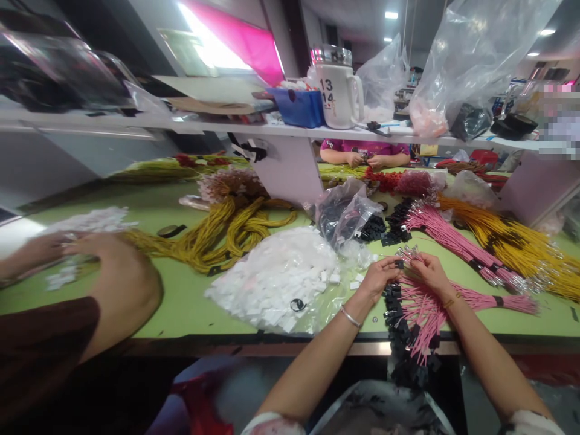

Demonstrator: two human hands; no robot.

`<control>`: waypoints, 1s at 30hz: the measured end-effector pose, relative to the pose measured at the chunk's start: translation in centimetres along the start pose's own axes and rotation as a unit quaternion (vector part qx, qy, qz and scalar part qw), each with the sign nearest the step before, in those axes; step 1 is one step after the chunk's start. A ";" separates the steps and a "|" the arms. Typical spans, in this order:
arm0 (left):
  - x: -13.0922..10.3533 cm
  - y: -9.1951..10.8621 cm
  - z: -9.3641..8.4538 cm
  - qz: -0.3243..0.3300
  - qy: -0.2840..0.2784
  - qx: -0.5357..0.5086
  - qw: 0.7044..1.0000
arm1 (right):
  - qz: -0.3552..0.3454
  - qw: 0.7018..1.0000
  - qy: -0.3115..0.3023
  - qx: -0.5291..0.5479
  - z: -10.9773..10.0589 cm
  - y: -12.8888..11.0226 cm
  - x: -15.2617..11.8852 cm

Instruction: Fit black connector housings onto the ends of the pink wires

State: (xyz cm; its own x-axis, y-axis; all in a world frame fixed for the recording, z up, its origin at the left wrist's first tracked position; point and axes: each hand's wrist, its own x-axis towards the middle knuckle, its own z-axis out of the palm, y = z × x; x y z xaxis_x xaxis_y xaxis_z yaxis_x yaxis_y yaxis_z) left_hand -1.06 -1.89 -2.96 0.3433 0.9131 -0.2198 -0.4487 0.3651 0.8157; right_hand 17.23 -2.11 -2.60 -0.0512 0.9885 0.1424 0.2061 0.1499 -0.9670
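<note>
A bag of white pieces (272, 278) lies left of the left hand (381, 277), which pinches a black connector (399, 264); just beside it, the right hand (430, 275) grips pink wires (421, 311), more fanning out below.

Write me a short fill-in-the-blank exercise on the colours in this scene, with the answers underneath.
1. The left hand holds a small piece coloured ____.
2. The wires spread out below the right hand are ____.
3. The clear bag left of both hands is filled with pieces coloured ____.
4. The bin beside the mug is ____.

Missing words: black; pink; white; blue.
</note>
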 end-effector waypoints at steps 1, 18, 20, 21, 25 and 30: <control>0.0 0.0 0.0 0.006 0.000 0.004 1.000 | -0.001 1.000 0.000 0.000 0.0 -0.1 0.0; 0.6 -0.4 0.0 0.041 0.043 0.066 0.996 | -0.008 0.998 -0.053 -0.023 0.1 -1.6 -0.2; 0.6 -0.5 0.1 0.054 0.047 0.078 0.994 | -0.007 0.998 -0.058 -0.019 0.1 -1.6 -0.1; 0.5 -0.6 0.1 0.058 0.046 0.084 0.994 | -0.007 0.998 -0.061 -0.017 0.1 -1.5 -0.1; 0.4 -1.0 0.5 0.064 0.044 0.098 0.992 | -0.013 0.998 -0.062 -0.017 0.3 -1.2 -0.1; 0.5 -1.3 0.5 0.080 0.065 0.118 0.988 | -0.031 0.997 -0.060 -0.047 0.2 -0.9 -0.2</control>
State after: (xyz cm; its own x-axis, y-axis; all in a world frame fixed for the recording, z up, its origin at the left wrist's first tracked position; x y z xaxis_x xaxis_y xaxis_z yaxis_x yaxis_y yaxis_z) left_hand 0.06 -1.99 -3.85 0.1685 0.9769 -0.1318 -0.2784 0.1754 0.9443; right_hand 16.87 -2.45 -1.81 -0.1826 0.9686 0.1686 0.2894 0.2168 -0.9323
